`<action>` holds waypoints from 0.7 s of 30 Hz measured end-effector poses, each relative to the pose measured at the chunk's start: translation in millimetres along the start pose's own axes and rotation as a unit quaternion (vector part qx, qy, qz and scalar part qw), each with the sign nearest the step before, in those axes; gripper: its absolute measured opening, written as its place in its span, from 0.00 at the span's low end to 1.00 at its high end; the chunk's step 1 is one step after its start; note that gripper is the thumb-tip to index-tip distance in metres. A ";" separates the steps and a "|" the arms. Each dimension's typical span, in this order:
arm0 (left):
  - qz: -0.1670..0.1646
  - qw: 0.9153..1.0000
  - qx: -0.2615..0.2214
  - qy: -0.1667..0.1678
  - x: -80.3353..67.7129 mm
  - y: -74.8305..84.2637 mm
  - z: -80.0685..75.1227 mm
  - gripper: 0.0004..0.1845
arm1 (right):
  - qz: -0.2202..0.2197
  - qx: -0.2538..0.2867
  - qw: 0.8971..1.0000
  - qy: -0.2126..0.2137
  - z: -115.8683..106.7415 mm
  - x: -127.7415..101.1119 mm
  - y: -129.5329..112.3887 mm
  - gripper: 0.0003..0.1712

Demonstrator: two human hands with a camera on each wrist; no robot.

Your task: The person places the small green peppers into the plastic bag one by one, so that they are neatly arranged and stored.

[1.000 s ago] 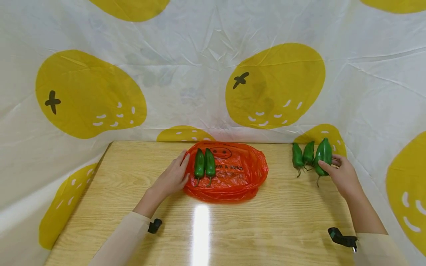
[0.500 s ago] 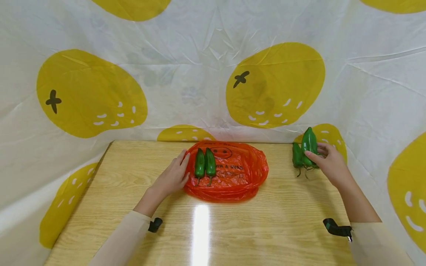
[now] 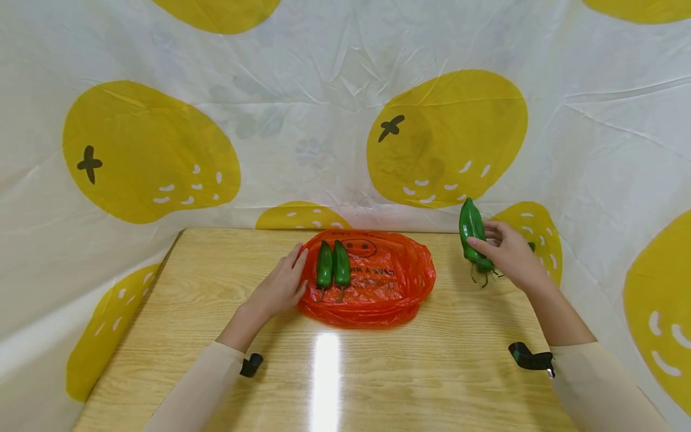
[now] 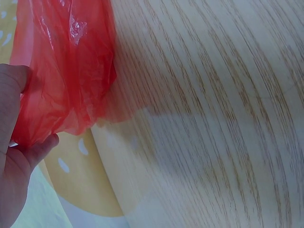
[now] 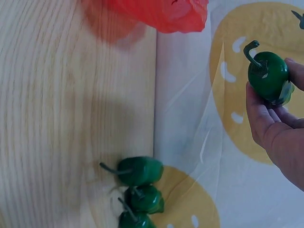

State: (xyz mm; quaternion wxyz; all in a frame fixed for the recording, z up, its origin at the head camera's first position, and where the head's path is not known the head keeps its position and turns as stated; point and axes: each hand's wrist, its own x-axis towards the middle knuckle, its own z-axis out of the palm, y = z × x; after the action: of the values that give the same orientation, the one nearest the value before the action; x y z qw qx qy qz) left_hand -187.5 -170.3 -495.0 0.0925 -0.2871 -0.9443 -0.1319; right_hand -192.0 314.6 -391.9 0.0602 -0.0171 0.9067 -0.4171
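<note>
A red plastic bag (image 3: 385,294) with a smiling face and mirrored print lies spread on the table. Two green peppers (image 3: 333,267) lie side by side on its left part, stems toward me. At the bag's left edge my left hand (image 3: 276,285) holds the side of the red plastic (image 4: 66,71), fingers and thumb apart along it. To the right, my right hand (image 3: 510,255) grips another green pepper (image 3: 471,222) between thumb and fingers, tip up. Beneath that hand, mostly hidden in the head view, are three more green peppers (image 5: 140,171) on the tabletop.
The wooden table (image 3: 259,384) ends at the back against a white curtain (image 3: 302,156) printed with yellow fruit. The curtain also stands close on the left and right. A bright light reflection (image 3: 326,384) crosses the front of the tabletop.
My right hand has lifted the green pepper and carried it left, toward the bag, passing over the other peppers. My left hand and the bag have stayed in place.
</note>
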 end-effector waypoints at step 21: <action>0.027 0.999 0.017 0.029 2.5 0.7 3.7 0.38 | -0.074 0.011 0.995 -0.068 60.8 20.4 -37.8 0.37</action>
State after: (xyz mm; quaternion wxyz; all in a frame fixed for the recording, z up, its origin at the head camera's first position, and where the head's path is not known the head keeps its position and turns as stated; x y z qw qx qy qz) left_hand -189.6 -167.3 -497.7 0.1285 -0.3068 -0.9352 -0.1213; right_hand -205.5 242.5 -404.3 0.0907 -0.1117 0.8922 -0.4280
